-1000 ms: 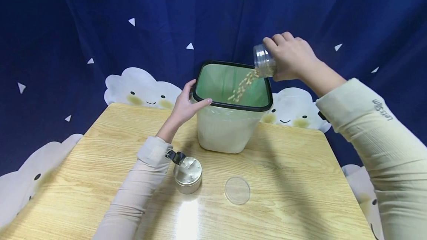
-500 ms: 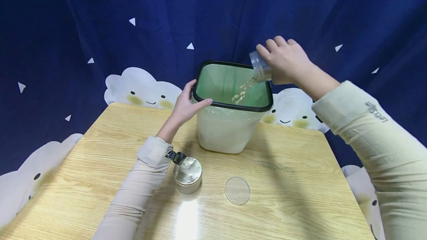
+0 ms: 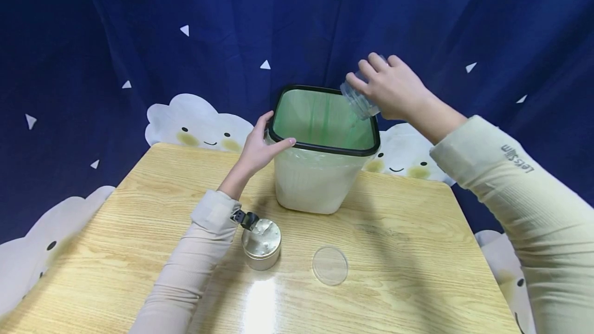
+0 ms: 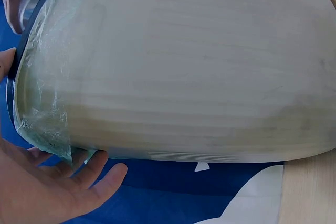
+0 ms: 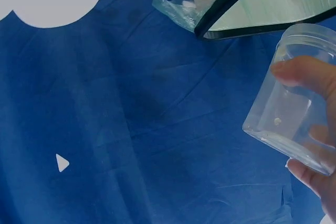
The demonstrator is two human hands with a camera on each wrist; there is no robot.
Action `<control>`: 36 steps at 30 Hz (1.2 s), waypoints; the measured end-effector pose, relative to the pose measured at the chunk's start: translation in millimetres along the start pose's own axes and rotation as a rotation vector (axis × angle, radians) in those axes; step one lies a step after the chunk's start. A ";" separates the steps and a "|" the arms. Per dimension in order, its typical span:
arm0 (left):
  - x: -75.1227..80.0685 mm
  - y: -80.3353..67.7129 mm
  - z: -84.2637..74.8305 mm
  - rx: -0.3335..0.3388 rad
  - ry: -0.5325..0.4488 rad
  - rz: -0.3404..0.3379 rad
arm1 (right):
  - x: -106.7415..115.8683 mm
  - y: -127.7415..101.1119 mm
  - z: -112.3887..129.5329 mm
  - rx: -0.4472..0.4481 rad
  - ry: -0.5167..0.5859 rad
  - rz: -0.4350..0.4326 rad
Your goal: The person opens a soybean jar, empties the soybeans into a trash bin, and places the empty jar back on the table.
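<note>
A clear plastic jar (image 3: 358,101) is gripped by my right hand (image 3: 395,86), tipped with its mouth over the right side of a trash bin (image 3: 312,184). The right wrist view shows the jar (image 5: 283,103) nearly emptied, with one small pale bit inside. My left hand (image 3: 258,149) holds the bin at its left corner, thumb by the black rim (image 3: 331,149). In the left wrist view, this hand's other fingers (image 4: 94,177) lie along the bin's side. A pale green bag lines the bin; its bottom is hidden in the head view.
A round metal tin (image 3: 261,251) stands near my left wrist on the wooden table (image 3: 399,282). A clear round lid (image 3: 330,266) lies flat to its right. Behind the table hangs a dark blue curtain (image 3: 223,30) with white clouds and triangles.
The stream of small pale pieces falling from the jar has stopped. My right hand and the jar have moved left and slightly down, with the jar tipped further. My left hand stays put.
</note>
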State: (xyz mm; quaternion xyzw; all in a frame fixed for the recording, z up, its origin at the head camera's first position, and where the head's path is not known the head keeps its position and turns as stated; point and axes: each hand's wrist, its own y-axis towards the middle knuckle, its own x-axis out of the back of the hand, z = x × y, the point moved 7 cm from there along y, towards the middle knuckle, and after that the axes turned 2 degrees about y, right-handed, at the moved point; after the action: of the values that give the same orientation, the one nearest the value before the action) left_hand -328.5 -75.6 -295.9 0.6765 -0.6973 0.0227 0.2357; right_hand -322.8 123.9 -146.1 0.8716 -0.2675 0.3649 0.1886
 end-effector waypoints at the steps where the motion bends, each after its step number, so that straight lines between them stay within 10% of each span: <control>1: -0.2 0.2 -0.1 0.000 0.000 0.001 | 0.1 -0.4 0.0 0.000 0.000 -0.005; 12: 0.8 -0.9 -1.6 0.000 0.004 0.001 | 15.9 -3.5 -19.4 -0.291 0.166 -0.214; 36: 2.5 -2.3 -4.0 0.011 -0.002 -0.002 | 4.8 -3.1 -5.8 -0.176 0.107 -0.103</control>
State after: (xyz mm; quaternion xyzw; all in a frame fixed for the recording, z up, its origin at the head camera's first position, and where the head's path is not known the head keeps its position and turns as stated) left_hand -325.0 -76.8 -292.1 0.6784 -0.6969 0.0254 0.2313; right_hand -321.2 127.8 -139.1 0.8435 -0.2428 0.3759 0.2971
